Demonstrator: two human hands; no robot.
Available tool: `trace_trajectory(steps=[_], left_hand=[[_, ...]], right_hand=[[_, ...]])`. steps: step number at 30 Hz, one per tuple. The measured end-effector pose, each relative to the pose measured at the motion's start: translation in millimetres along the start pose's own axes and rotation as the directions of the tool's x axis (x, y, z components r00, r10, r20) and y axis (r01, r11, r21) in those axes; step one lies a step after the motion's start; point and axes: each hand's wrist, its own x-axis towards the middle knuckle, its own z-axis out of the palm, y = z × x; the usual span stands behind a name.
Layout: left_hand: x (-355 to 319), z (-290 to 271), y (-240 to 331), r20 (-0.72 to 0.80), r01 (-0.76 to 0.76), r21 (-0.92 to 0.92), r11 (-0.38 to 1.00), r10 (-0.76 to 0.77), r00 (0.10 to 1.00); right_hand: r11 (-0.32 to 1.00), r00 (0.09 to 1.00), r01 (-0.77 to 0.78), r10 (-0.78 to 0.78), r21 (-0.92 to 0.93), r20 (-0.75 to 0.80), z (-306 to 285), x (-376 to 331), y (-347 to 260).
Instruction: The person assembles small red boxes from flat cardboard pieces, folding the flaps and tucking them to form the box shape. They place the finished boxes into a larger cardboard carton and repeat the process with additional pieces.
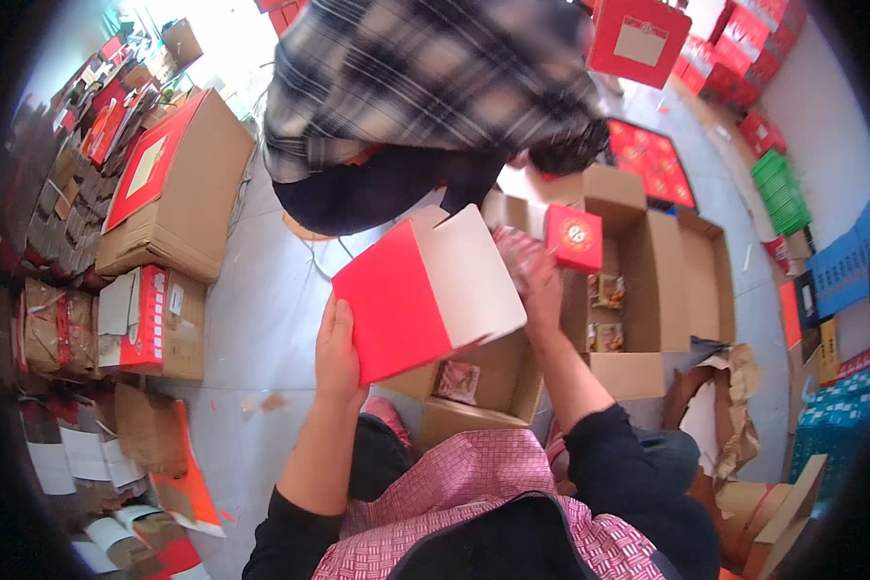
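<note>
My left fingers [331,329] are gripping the red box [425,290]; my right hand [536,280] is holding its far side, fingers hidden, above a brown carton [512,382].

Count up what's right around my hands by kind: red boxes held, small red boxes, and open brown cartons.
Red box held between left hand and right hand: 1
Small red box: 1
Open brown cartons: 2
Total: 4

floor [261,319]: grey, bare patch mid | L: brown cartons [179,193] w/ red flat boxes on top | R: open cardboard boxes [648,290], green crate [781,191], torn brown paper [735,406]
</note>
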Motion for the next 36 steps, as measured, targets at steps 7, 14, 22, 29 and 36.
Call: trace_trajectory(steps=[7, 14, 22, 29, 36], left_hand=[[-17.2, 26.3, -16.2, 0.051, -0.263, -0.118, 0.958, 0.270, 0.961], [-76.8, 44.4, -41.7, 0.127, -0.221, -0.350, 0.910, 0.280, 0.951], [-143.8, 45.9, -30.9, -0.083, -0.255, -0.408, 0.877, 0.243, 0.966], [-208.8, -37.2, -55.1, 0.355, -0.136, -0.316, 0.939, 0.251, 0.901], [-227.9, -50.6, -35.3, 0.594, -0.520, 0.370, 0.770, 0.234, 0.770]], right_hand=[[0.651, 0.778, 0.628, -0.529, -0.425, 0.339, 20.3, -99.9, -317.1], [0.240, 0.783, 0.613, -0.318, -0.753, 0.536, 24.0, -180.4, -359.0], [0.698, 0.749, 0.663, -0.623, -0.271, 0.226, -19.5, -263.0, -284.8], [0.873, 0.824, 0.484, -0.435, -0.053, 0.364, -60.3, -302.3, -234.5], [0.967, 0.833, 0.234, -0.149, -0.096, 0.533, -115.6, -358.8, -197.2]])
